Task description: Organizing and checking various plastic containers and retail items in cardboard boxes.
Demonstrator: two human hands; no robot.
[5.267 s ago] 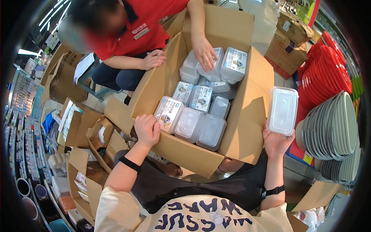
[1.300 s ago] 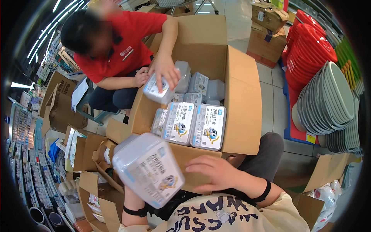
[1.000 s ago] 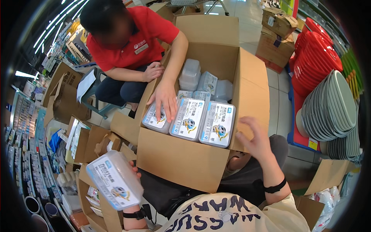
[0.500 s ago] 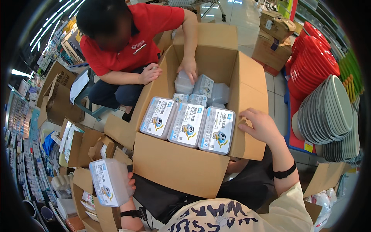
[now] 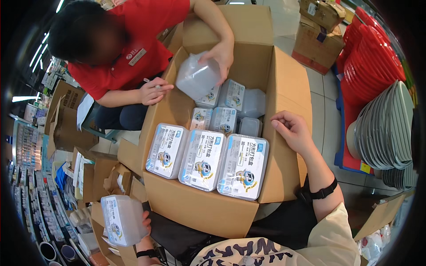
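Note:
At the lower left, my left hand (image 5: 146, 224) grips a pack of clear plastic food containers (image 5: 122, 219) by its side; the pack has a white label with a blue cartoon figure. My right hand (image 5: 293, 130) is at the right wall of a large open cardboard box (image 5: 199, 217), fingers loosely bent, thumb apart, with nothing in them. Three labelled packs stand in the box's near part, among them the right-hand container pack (image 5: 242, 166). Behind them lie smaller packs (image 5: 224, 120). A co-worker's hand (image 5: 218, 60) lifts a translucent container pack (image 5: 197, 77) over the box's far left part.
The co-worker in a red shirt (image 5: 155, 22) leans in from the left, holding a pen in the other hand. Stacked red plastic goods (image 5: 372, 57) and grey-rimmed dishes (image 5: 384, 128) stand at right. Opened cartons (image 5: 100, 173) crowd the left; closed cartons (image 5: 317, 44) are behind.
The co-worker's hand has raised a translucent pack from inside the box. My left hand, still holding its pack, is slightly lower; my right hand has shifted slightly up along the box wall.

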